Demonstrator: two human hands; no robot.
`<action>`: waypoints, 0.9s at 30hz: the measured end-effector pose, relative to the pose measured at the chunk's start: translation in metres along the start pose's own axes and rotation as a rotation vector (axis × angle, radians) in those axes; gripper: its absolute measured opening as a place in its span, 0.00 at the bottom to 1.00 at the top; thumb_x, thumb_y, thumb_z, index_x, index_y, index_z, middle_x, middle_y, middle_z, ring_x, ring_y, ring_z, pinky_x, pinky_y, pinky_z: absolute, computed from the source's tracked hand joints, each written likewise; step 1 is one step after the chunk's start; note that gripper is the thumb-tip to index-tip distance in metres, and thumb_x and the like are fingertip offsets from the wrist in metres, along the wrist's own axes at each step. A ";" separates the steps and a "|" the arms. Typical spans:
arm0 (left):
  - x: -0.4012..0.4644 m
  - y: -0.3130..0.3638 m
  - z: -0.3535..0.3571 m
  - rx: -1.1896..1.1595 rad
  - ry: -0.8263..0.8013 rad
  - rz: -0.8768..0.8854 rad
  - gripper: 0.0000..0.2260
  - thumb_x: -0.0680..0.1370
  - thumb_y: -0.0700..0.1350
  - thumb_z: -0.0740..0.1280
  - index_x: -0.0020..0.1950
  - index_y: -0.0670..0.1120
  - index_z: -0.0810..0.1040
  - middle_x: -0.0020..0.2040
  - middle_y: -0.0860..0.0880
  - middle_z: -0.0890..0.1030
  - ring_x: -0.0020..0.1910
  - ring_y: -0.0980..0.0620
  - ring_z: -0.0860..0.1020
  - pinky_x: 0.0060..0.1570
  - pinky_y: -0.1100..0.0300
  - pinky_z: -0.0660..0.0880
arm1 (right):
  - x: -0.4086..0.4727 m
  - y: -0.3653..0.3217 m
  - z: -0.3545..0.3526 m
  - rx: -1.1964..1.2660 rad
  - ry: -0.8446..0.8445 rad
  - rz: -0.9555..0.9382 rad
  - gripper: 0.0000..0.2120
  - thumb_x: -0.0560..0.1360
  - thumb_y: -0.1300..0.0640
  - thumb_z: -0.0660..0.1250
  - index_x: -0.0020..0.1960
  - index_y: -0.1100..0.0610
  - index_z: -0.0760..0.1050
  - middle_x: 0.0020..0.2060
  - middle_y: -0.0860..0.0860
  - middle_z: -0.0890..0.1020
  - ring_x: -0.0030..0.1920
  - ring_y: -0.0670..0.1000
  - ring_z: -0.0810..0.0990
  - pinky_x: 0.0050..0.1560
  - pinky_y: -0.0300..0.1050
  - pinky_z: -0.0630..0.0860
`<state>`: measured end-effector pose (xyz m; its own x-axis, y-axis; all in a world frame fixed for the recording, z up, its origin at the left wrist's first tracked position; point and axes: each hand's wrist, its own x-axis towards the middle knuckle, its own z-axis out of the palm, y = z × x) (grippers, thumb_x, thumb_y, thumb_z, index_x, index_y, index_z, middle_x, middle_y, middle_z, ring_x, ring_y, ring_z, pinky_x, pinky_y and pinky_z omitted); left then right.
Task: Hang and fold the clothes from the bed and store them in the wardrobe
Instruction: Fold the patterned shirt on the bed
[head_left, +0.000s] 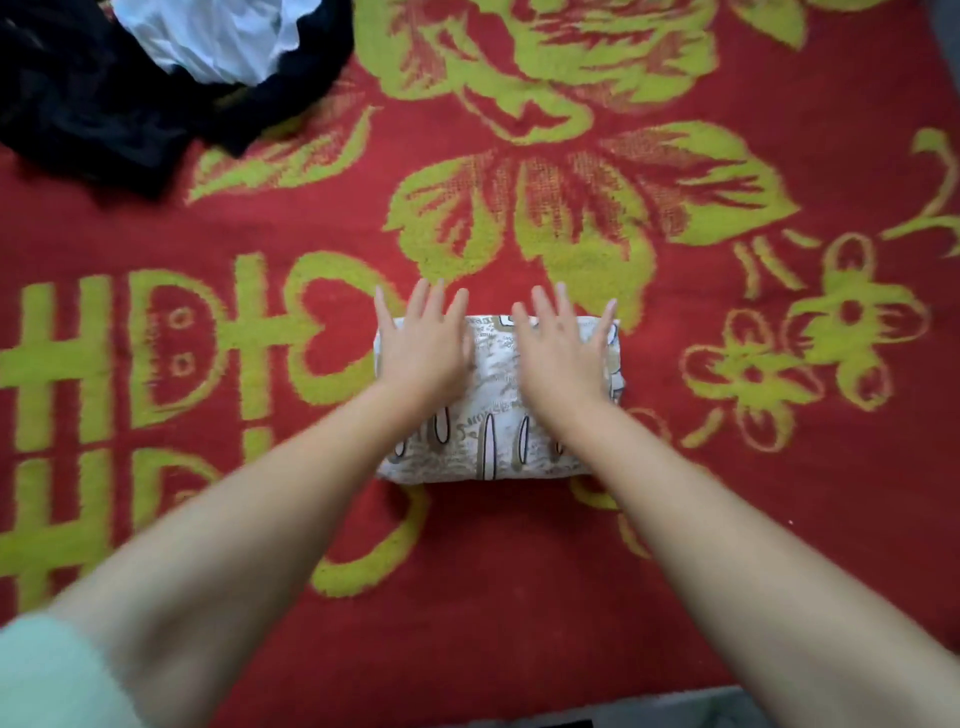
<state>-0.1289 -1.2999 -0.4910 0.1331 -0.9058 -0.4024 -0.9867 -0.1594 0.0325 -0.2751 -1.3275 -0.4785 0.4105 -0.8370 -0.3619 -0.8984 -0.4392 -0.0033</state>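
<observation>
A folded patterned garment (498, 400) lay just below the middle of the frame on the bed's red blanket (519, 571) with its yellow-green flowers, and its long axis ran left to right across the picture, the short sides facing the left and right edges. It formed a compact, puffy rectangle of pale cloth printed with grey lettering and dark-outlined ovals; what kind of garment it was could not be told from the fold. The left hand (423, 345) lay flat on its upper left part and the right hand (563, 353) flat on its upper right part, fingers straight, spread and pointing toward the top of the frame, their tips reaching past the far edge onto the blanket. Neither grip closed round anything; both palms only pressed down on the cloth. The hands and forearms were blurred and hid much of the garment's top face. In the upper left corner a heap of black clothing (104, 104) with a white garment (218, 36) on it was cut off by the frame edge. A pale green sleeve (47, 675) showed at the lower left corner.
</observation>
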 end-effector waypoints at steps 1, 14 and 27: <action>-0.010 0.007 0.012 -0.004 0.073 0.018 0.24 0.82 0.54 0.46 0.78 0.50 0.56 0.78 0.47 0.56 0.78 0.48 0.51 0.69 0.35 0.37 | -0.008 -0.009 0.011 0.005 0.054 -0.062 0.28 0.79 0.56 0.53 0.78 0.52 0.51 0.78 0.53 0.50 0.78 0.56 0.43 0.64 0.73 0.29; -0.028 -0.007 0.091 -0.269 0.182 -0.054 0.28 0.77 0.59 0.45 0.77 0.56 0.47 0.79 0.50 0.47 0.77 0.49 0.41 0.68 0.28 0.41 | -0.016 0.024 0.086 0.296 0.069 0.114 0.26 0.80 0.45 0.45 0.78 0.44 0.50 0.78 0.47 0.49 0.78 0.52 0.41 0.67 0.73 0.34; -0.096 0.003 0.088 0.038 0.250 0.261 0.40 0.62 0.38 0.72 0.74 0.47 0.66 0.75 0.41 0.62 0.73 0.37 0.61 0.60 0.24 0.55 | -0.084 0.000 0.080 0.019 0.080 -0.196 0.45 0.63 0.60 0.74 0.76 0.49 0.59 0.76 0.56 0.60 0.75 0.63 0.57 0.63 0.78 0.52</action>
<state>-0.1528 -1.1786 -0.5330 -0.1098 -0.9827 -0.1488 -0.9926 0.1006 0.0683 -0.3222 -1.2310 -0.5231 0.5885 -0.7596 -0.2770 -0.8024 -0.5908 -0.0847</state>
